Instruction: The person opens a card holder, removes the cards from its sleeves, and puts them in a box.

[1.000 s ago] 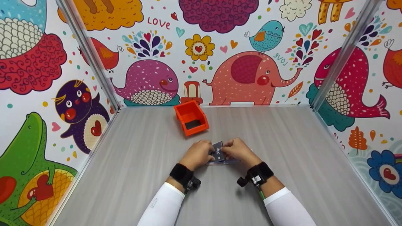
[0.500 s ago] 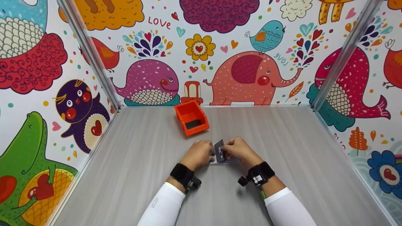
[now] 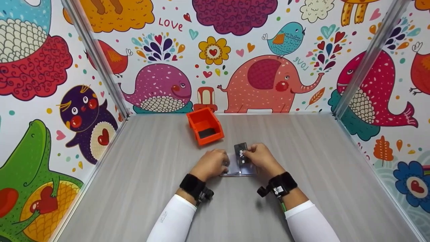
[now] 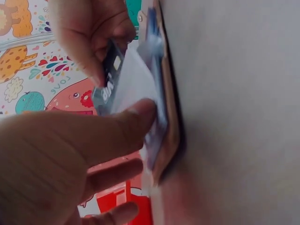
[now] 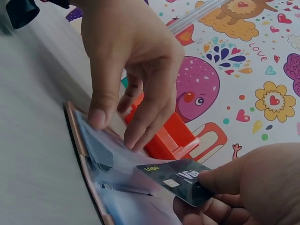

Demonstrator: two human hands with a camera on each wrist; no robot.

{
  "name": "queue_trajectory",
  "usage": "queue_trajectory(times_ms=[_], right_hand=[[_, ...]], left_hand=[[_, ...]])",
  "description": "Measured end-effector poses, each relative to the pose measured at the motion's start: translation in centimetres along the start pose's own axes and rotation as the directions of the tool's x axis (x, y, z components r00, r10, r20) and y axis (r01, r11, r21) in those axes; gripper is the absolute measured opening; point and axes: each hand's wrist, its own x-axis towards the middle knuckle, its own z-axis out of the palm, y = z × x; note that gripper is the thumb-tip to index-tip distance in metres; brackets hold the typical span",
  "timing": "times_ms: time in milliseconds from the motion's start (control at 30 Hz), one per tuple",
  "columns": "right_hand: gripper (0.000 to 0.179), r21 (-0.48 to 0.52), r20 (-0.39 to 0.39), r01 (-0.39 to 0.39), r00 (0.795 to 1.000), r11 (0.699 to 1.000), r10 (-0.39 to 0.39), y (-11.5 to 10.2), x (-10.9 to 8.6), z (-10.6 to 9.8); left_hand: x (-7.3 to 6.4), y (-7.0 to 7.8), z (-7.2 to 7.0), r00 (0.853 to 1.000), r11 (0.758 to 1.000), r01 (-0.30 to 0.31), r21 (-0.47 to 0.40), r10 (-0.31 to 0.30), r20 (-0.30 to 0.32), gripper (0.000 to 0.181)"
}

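Observation:
My right hand (image 3: 262,156) pinches a black card (image 3: 240,150) marked "VIP" between thumb and fingers. In the right wrist view the card (image 5: 176,179) shows a chip and the word LOGO, its free end just above the clear sleeves. An opened card holder (image 3: 235,170) with clear plastic sleeves and a pinkish-brown cover lies on the table below. My left hand (image 3: 212,164) holds the holder's left side. Its thumb presses on a raised clear sleeve (image 4: 133,86) in the left wrist view; the fingertips behind that sleeve are partly hidden.
Beyond my hands stands an orange bin (image 3: 201,121), slightly left, with a dark flat thing (image 3: 207,133) inside. The grey table (image 3: 285,134) ends at printed cartoon walls with metal corner posts. Each wrist wears a black strap with a camera.
My right hand has lifted the card up and away from the holder, turning its face into view. More of the clear sleeves shows now. My left hand has barely moved; the bin stays put.

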Motion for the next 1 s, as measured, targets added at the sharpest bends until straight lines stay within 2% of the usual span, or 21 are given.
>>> queue_trajectory(times_ms=[100, 233, 400, 500, 700, 767, 833, 1000], right_hand=[[0.013, -0.02, -0.047, 0.02, 0.999, 1.0, -0.021, 0.1, 0.2, -0.4], [0.013, 0.009, -0.071, 0.041, 0.997, 0.999, -0.04, 0.1, 0.2, -0.5], [0.012, 0.079, -0.054, 0.128, 0.991, 0.989, -0.124, -0.1, 0.2, -0.4], [0.01, 0.12, -0.034, 0.167, 0.986, 0.979, -0.164, -0.3, 0.2, -0.2], [0.011, 0.177, 0.004, 0.198, 0.979, 0.964, -0.202, -0.6, 0.0, 0.1], [0.01, 0.194, 0.015, 0.197, 0.979, 0.961, -0.204, -0.7, 0.0, 0.1], [0.01, 0.211, 0.029, 0.2, 0.977, 0.957, -0.21, -0.7, 0.0, 0.2], [0.009, 0.241, 0.054, 0.201, 0.974, 0.95, -0.22, -0.7, -0.1, 0.3]], left_hand=[[0.1, 0.0, -0.3, 1.0, 0.999, 0.03, -0.037, -0.03, -0.004, 0.02], [0.3, 0.1, -0.5, 0.998, 0.996, 0.058, -0.066, -0.059, -0.023, 0.024], [0.4, 0.2, -0.7, 0.992, 0.996, 0.063, -0.058, -0.069, -0.107, 0.023], [0.5, 0.1, -0.8, 0.979, 0.996, 0.053, -0.075, -0.067, -0.194, 0.022], [0.6, 0.4, -1.1, 0.936, 0.99, -0.007, -0.141, -0.044, -0.35, 0.025], [0.6, 0.6, -1.3, 0.926, 0.982, -0.026, -0.187, -0.047, -0.373, 0.029], [0.6, 0.8, -1.3, 0.924, 0.967, -0.045, -0.251, -0.055, -0.378, 0.03], [0.6, 1.2, -1.2, 0.929, 0.912, -0.089, -0.4, -0.069, -0.364, 0.017]])
